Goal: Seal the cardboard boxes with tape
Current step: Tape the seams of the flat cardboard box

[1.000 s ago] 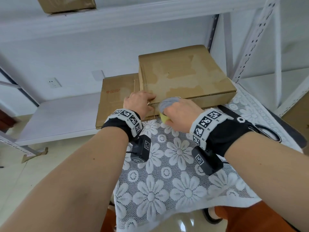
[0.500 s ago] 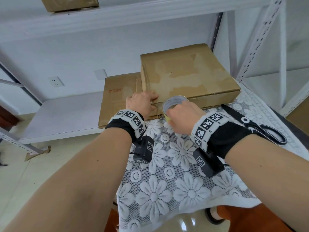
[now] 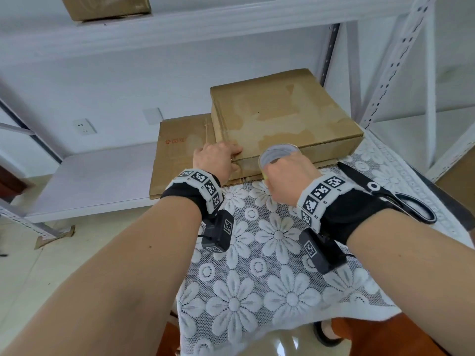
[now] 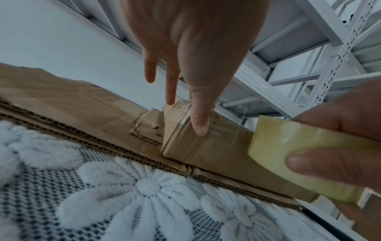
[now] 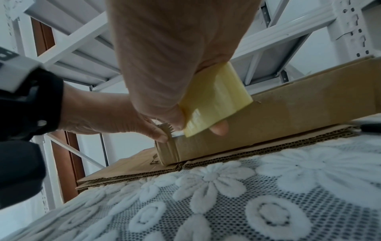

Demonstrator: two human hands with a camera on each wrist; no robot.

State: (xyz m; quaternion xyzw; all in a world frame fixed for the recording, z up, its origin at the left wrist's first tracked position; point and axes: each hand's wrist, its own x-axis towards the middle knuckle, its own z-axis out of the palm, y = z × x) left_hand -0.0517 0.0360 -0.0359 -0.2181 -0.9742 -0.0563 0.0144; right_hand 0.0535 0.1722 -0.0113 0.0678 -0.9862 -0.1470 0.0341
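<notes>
The cardboard box (image 3: 282, 119) at frame centre is matt brown corrugated board, its fluted edges raw, with a glossy clear tape strip (image 4: 185, 117) on its corner. The tape roll (image 5: 214, 99) is shiny, yellowish plastic. White lace cloth (image 3: 270, 265) with raised flowers covers the bench. The shelving (image 3: 385, 73) is painted white metal; the scissors (image 3: 390, 196) have black plastic handles.

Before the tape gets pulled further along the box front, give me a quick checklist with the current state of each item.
1. Tape end stuck at the box corner: ok, left hand presses it there.
2. Roll gripped: ok, right hand holds it.
3. Tape lying flat: cannot tell, it is clear and wrinkles show near the corner.
4. Path along the front face free: ok.
5. Scissors within reach for the cut: ok, they lie on the cloth beside the right wrist.
</notes>
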